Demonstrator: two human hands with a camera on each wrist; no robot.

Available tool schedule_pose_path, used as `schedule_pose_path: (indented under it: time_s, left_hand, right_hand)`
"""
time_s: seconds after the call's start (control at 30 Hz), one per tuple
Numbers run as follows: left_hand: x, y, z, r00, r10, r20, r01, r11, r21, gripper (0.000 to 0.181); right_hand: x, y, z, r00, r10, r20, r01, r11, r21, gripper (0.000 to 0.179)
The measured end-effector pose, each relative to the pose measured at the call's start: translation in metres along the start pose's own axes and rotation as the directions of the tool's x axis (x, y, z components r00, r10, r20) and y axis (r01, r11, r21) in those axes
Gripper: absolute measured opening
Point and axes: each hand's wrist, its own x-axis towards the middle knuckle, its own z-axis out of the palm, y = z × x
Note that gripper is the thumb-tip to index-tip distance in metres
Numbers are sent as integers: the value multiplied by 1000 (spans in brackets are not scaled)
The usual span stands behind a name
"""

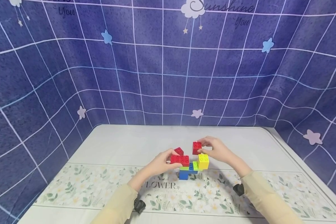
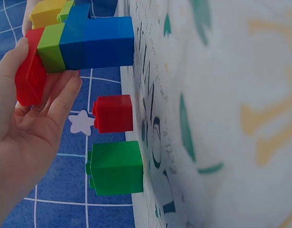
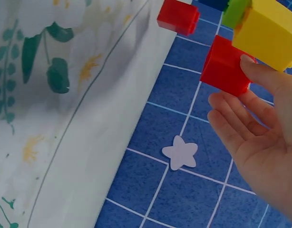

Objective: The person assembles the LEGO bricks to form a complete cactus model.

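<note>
My left hand grips a long red brick at the left end of a joined build, thumb on its near side. Under that brick come a light green brick and blue bricks, one forming a leg at the bottom. At the build's right end, a yellow brick sits on a light green piece. Just behind the yellow brick, my right hand pinches a square red brick between thumb and fingers. Whether this brick touches the build I cannot tell.
Another red brick stands on the table behind the build. Beside it is a dark green brick, hidden in the head view. The white table has a floral band; blue gridded cloth hangs around its back and sides.
</note>
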Motion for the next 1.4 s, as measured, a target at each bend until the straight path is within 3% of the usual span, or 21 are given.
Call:
schedule_pose_path:
  time_s: [0.4,0.63,1.1,1.4]
  left_hand:
    - [-2,-1,0,1000,-10,-9,10,1000,21,29]
    - [-5,-3,2,1000,-26,-5,26,1000,13,30]
    - [-2,0,1,1000,7,-5,-7,1000,4,30]
    - [0,-3,1,1000,-21,-4,21,1000,7,31]
  right_hand:
    - [1,-12,-9,999,-3,-51,5,999,39,36]
    - [-1,-21,-8,999,-22,-47,25,998,51,37]
    - [-3,-38,-12,998,-58,-37,59,998,23,35]
    - [-5,-45,-11,995,-92,-24,93,995,43,37]
